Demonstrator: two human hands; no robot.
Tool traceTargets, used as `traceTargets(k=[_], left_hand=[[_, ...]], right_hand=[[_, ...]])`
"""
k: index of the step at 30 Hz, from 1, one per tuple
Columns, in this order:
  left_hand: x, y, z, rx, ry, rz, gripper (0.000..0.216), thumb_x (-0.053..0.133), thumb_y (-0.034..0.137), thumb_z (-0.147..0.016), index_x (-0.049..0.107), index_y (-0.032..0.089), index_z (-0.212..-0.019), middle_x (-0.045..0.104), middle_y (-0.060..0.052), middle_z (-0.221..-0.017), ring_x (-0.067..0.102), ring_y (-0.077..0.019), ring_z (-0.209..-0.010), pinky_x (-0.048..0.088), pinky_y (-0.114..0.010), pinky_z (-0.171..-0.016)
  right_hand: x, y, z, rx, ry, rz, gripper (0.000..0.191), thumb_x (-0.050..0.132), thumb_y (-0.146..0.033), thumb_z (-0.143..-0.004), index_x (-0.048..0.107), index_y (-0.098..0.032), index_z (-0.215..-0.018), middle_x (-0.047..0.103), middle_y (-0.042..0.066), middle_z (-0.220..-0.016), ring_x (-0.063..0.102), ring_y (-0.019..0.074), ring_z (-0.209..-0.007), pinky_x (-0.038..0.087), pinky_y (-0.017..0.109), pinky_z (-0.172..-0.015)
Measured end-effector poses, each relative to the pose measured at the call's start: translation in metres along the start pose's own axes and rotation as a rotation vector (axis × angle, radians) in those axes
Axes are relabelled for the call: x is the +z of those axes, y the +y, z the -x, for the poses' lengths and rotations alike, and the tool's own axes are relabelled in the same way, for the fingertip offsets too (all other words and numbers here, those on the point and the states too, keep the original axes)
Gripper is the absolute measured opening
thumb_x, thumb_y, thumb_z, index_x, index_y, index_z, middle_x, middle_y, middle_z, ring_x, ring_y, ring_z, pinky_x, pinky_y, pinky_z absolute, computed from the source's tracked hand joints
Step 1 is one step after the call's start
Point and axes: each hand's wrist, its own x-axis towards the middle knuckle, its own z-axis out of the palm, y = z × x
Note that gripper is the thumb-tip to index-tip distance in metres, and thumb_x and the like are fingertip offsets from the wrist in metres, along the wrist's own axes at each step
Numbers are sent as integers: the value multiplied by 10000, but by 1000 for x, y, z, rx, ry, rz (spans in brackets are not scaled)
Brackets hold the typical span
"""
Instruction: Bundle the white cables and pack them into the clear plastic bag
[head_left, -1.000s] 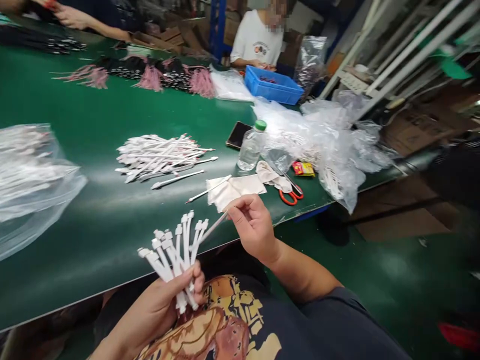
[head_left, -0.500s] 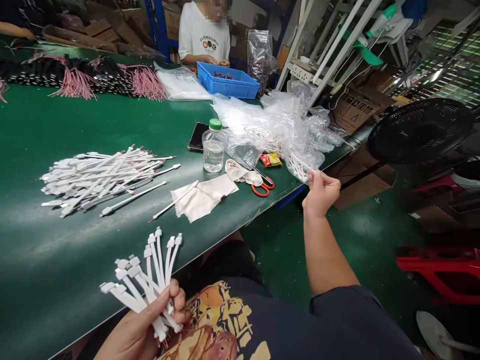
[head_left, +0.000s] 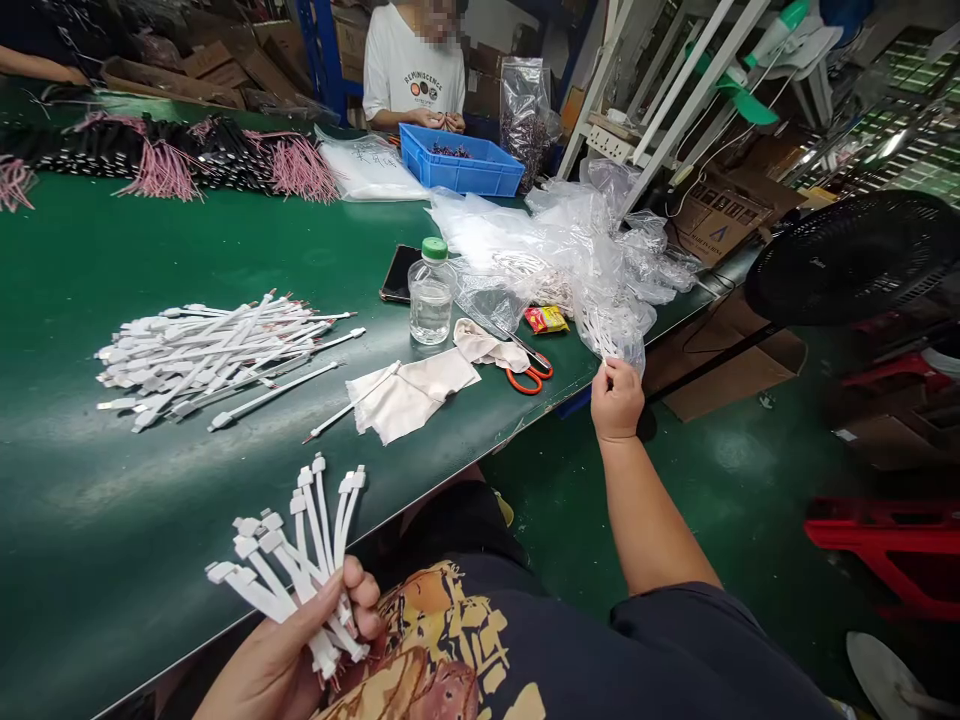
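**Your right hand [head_left: 617,398] has gone from beside the bundle a second ago to the clear plastic bag [head_left: 634,315] at the table edge**

Your left hand [head_left: 283,640] stays low over your lap, thumb and fingers closed around the bundle of white cables [head_left: 291,567]. Their plug ends fan up and away from you; thin reddish wires poke out beneath your fist. At the bag, your right fingertips are drawn together against the ends of the white cables [head_left: 598,332] inside; you cannot tell from this view whether they pinch a cable, the film or nothing.

Expect each cable to be light and springy: the fanned ones bow gently yet carry their own length. Smooth jackets probably slide on one another, so keep the thumb pressing across the whole bundle, low on the sleeves. Take a single cable by its flat body near an end; the bare wires look the most fragile part, so spare them any tugging. The thin film likely clings and crumples.

More cables lie crisscrossed in a heap [head_left: 217,350] on the green table [head_left: 180,235], and one rests across the cloth [head_left: 431,390].
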Motion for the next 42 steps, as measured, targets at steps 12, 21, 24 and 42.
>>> traceTargets(k=[12, 21, 24, 42], left_hand=[[-17, 0, -13, -40, -45, -11, 122, 718, 205, -710, 656, 180, -812, 587, -25, -778, 576, -161, -700, 516, -303, -684], [-16, 0, -9, -55, -59, 6, 98, 703, 192, -724, 655, 183, -809, 595, -23, -763, 581, -157, -692, 514, -295, -677], [-14, 1, -8, -33, -68, -2, 75, 691, 184, -738, 665, 178, -808, 604, -21, -757, 592, -149, -691, 514, -282, -688], [-29, -20, -21, 166, -247, -120, 483, 493, 517, -852, 690, 107, -1015, 712, -113, -864, 624, -195, -745, 469, -313, -753]], right_hand=[[-31, 14, 42, -74, -153, -52, 73, 511, -254, -827, 543, -255, -761, 654, 112, -1055, 626, 258, -992, 505, 455, -889], [-22, 16, 17, -74, -120, 117, 159, 417, -250, -876, 543, -184, -806, 638, 162, -1056, 596, 224, -1010, 468, 388, -904], [-10, 14, -16, -49, -174, 153, 191, 400, -229, -874, 569, -162, -818, 633, 172, -1055, 579, 233, -1020, 454, 396, -900], [-53, -241, 114, 431, -2119, -1278, 575, 573, -664, -721, 692, -108, -810, 658, 57, -764, 586, 144, -704, 452, 303, -751]])
